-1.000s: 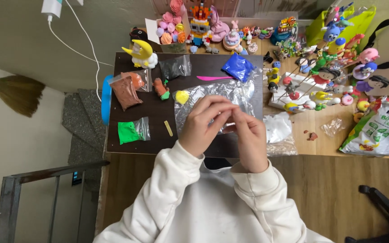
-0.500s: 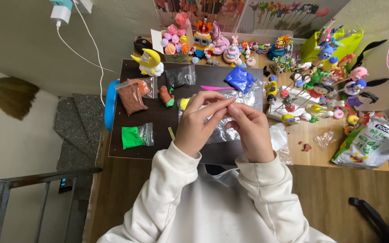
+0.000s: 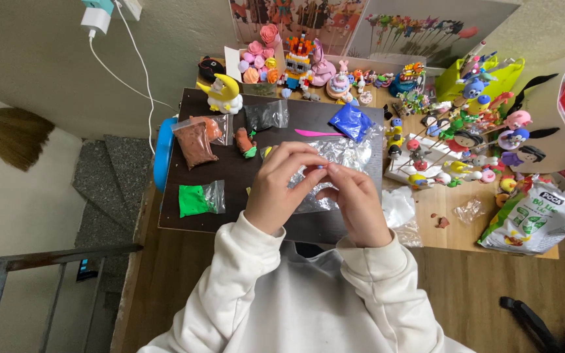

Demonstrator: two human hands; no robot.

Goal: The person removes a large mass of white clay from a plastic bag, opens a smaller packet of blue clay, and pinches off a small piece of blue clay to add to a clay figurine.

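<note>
Blue-tinged clay, a tiny bit (image 3: 320, 167), sits pinched between both hands at frame centre: left hand (image 3: 277, 189) and right hand (image 3: 356, 204) each hold a closed grip on it. Shaping looks barely begun; the green clay bag (image 3: 201, 199) lies unopened on the dark tabletop (image 3: 230, 173).

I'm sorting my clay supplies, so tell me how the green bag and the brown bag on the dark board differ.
The green bag holds bright green clay bunched at its left end, leaving the right half clear; the brown bag is filled with dark brown clay along most of its length. The green bag lies crosswise near the board's front edge; the brown bag lies lengthwise, farther back. Both are small clear plastic bags left of the hands, untouched.
</note>
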